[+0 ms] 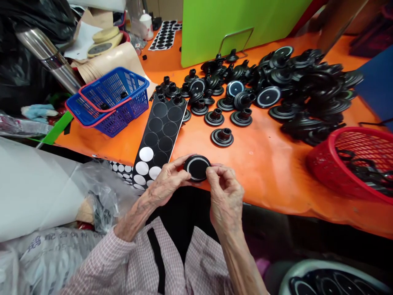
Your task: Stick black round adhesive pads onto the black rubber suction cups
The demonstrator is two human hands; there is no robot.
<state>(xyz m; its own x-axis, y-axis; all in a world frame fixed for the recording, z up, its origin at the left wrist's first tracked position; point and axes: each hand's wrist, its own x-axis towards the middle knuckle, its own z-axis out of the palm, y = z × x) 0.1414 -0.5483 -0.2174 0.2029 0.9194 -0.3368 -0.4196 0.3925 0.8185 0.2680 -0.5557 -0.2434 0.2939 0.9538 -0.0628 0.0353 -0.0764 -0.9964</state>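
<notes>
My left hand (167,180) grips a round black plastic base (197,168) by its left side, thumb in front and fingers behind. The base's flat face, with a pale ring near the rim, is turned up toward me. At its right edge my right hand (225,184) is closed, thumb and forefinger pinched together at the rim; whether a sticker edge is between them I cannot make out. Left of the hands lies a sheet of round black stickers (159,127), with several white circles bared at its near end. Another black base (222,137) stands stem-up just beyond.
Many black bases (276,78) are heaped at the back right. A blue basket (113,98) stands at the left, a red basket (325,159) at the right. A green board (233,24) rises behind. The orange table (260,176) ends close to my lap.
</notes>
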